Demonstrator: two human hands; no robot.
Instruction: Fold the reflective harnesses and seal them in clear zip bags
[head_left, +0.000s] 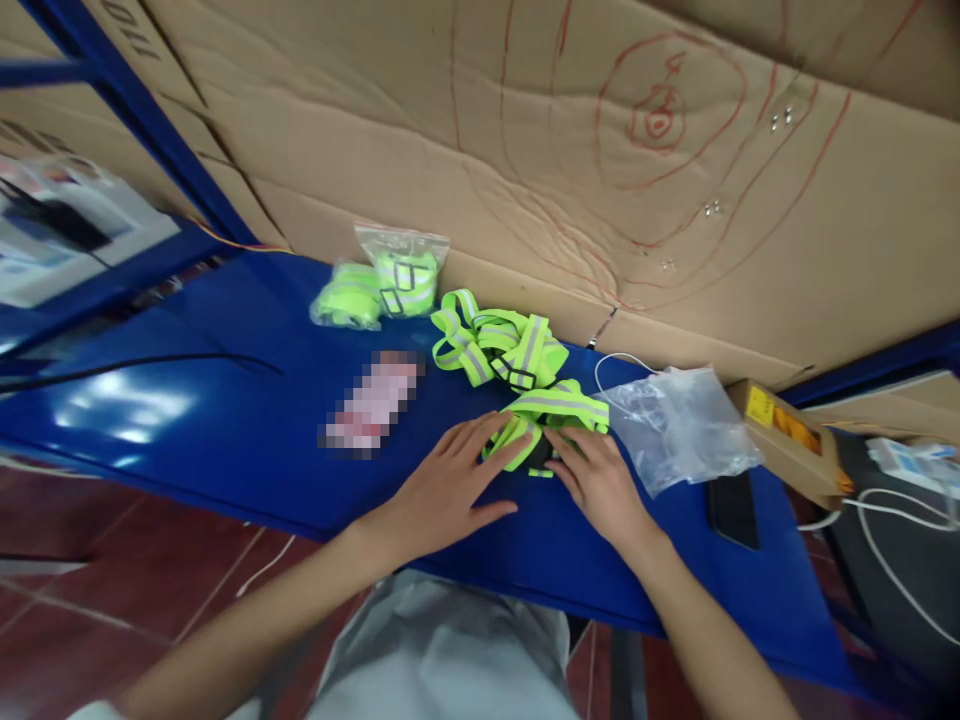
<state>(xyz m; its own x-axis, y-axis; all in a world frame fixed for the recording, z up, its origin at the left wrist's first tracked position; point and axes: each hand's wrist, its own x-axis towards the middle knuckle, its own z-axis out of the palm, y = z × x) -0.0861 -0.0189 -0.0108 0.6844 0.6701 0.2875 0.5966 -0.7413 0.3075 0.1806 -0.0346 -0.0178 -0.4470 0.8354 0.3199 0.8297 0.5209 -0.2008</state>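
My left hand (454, 485) rests with its fingers stretched out and its thumb apart, the fingertips on the left side of a yellow-green reflective strap (559, 402) bunched on the table. My right hand (598, 482) lies at the strap's right side, fingers apart and slightly bent, the tips touching it. A dark patch shows between the hands under the strap; I cannot make out what it is. Just behind lies a second heap of yellow-green reflective straps (499, 345) with grey stripes and a black buckle.
On the blue table (225, 430), two bagged strap bundles (405, 275) stand at the back left. A blurred-out pink rectangular item (373, 403) lies left. To the right are a clear plastic bag (679, 425), a black phone (733, 510) and a cardboard box (787, 440). Cardboard (375, 130) walls the back.
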